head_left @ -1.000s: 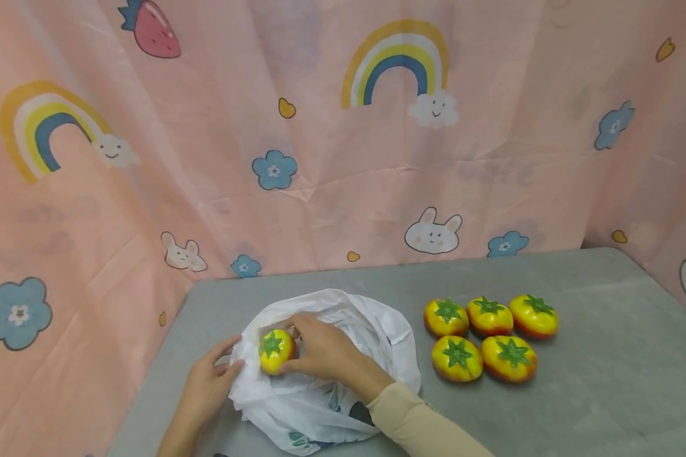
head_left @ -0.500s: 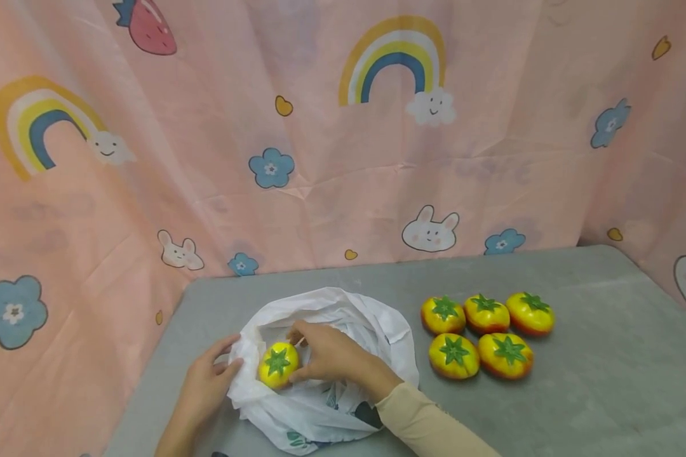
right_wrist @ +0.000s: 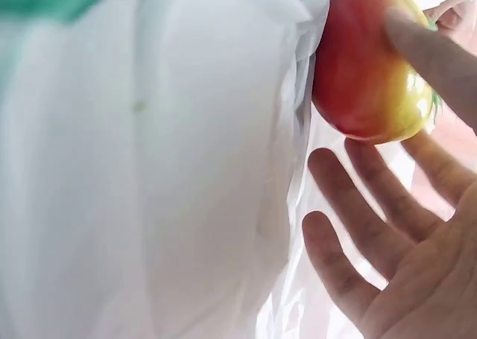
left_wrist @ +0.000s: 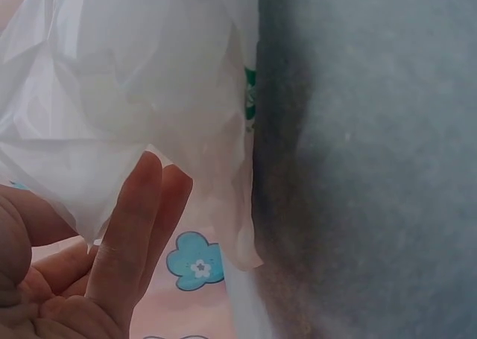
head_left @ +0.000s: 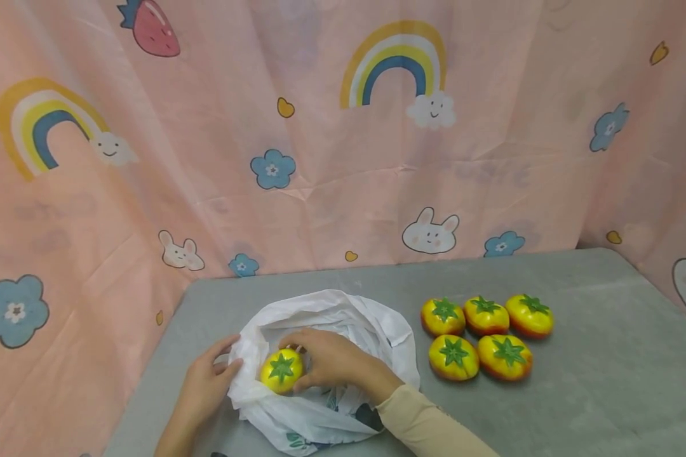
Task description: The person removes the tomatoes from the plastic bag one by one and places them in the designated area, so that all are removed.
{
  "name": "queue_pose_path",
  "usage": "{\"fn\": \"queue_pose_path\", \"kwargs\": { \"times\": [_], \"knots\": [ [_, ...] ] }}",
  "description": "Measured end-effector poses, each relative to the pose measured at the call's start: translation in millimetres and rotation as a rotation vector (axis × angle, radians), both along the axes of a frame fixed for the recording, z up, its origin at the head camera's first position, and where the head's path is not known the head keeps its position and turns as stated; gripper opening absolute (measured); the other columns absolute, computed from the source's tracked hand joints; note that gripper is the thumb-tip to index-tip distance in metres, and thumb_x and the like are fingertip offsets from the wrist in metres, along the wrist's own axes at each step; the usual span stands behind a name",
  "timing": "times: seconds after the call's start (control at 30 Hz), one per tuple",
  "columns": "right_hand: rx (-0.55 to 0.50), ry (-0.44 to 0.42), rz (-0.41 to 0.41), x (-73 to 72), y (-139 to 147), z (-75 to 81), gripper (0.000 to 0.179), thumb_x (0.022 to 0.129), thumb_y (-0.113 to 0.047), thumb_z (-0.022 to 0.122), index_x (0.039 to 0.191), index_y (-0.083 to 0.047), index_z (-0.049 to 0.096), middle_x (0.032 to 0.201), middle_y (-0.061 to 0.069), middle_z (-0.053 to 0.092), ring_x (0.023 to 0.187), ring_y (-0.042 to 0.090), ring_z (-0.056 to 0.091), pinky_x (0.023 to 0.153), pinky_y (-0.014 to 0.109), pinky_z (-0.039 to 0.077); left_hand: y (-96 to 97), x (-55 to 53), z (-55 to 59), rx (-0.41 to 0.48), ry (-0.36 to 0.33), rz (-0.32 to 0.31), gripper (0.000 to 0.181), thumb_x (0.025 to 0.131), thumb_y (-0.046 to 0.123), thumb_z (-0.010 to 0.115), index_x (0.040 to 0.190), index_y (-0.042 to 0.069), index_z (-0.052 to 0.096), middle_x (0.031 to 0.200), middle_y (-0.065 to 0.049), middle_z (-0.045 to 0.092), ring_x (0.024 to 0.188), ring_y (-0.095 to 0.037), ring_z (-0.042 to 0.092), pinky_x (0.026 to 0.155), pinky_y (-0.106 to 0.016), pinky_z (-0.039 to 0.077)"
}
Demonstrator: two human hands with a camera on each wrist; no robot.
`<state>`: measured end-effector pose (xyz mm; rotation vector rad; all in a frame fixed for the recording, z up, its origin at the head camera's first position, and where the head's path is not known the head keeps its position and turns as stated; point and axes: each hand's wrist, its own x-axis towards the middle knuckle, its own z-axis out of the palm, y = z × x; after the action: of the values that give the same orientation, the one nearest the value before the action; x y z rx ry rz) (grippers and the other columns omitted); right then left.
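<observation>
A white plastic bag (head_left: pixel 320 419) with green leaf prints lies on the grey table, its mouth spread wide. At its left rim, my left hand (head_left: pixel 202 384) holds the plastic between thumb and fingers; the left wrist view shows the bag's edge (left_wrist: pixel 97 197) hanging between them. My right hand (head_left: pixel 334 362) reaches into the mouth and grips a yellow-and-red toy tomato (head_left: pixel 281 371) with a green star-shaped calyx, thumb on the near side and fingers beyond. In the right wrist view, the tomato's red underside (right_wrist: pixel 354 63) sits against the bag wall, other fingers spread below.
Several matching tomatoes (head_left: pixel 454 357) stand to the right of the bag in two rows, three behind and two in front. Behind the grey table (head_left: pixel 594 381) hangs a pink curtain (head_left: pixel 320 222) with rainbows and flowers. A small dark object (head_left: pixel 220 454) shows at the bottom edge.
My right hand has brought the tomato slightly lower and nearer inside the bag mouth, its calyx now facing up. The left hand has stayed at the rim.
</observation>
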<state>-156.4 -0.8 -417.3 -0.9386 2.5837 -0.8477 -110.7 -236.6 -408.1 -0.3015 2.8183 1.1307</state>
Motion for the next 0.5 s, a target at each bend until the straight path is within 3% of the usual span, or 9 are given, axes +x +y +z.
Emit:
{"fn": "queue_pose_path", "kwargs": {
  "times": [0.13, 0.3, 0.5],
  "knots": [
    [-0.013, -0.019, -0.064, -0.6, 5.6, -1.9, 0.061, 0.069, -0.045, 0.088, 0.122, -0.030, 0.060, 0.115, -0.013, 0.065, 0.102, 0.005, 0.061, 0.091, 0.029, 0.054, -0.1, -0.4, 0.0, 0.000, 0.010, -0.005, 0.053, 0.096, 0.014, 0.063, 0.147, 0.011, 0.048, 0.142, -0.027, 0.052, 0.119, -0.047, 0.062, 0.089, -0.048, 0.060],
    [0.002, -0.037, -0.137, -0.9, 16.5, -1.3, 0.063, 0.068, -0.053, 0.086, 0.119, -0.027, 0.059, 0.117, -0.008, 0.067, 0.099, 0.007, 0.061, 0.092, 0.032, 0.054, -1.3, 0.4, -1.8, 0.009, 0.043, -0.028, 0.052, 0.095, 0.013, 0.063, 0.145, 0.010, 0.050, 0.140, -0.029, 0.053, 0.118, -0.047, 0.062, 0.089, -0.048, 0.060],
    [-0.010, -0.047, -0.120, -1.2, 28.4, 1.6, 0.065, 0.070, -0.052, 0.085, 0.124, -0.027, 0.059, 0.120, -0.006, 0.068, 0.097, 0.008, 0.062, 0.087, 0.030, 0.054, -3.5, 2.4, -4.0, 0.036, 0.079, -0.042, 0.050, 0.095, 0.011, 0.064, 0.143, 0.009, 0.052, 0.138, -0.028, 0.055, 0.117, -0.045, 0.064, 0.086, -0.044, 0.061]
  ]
}}
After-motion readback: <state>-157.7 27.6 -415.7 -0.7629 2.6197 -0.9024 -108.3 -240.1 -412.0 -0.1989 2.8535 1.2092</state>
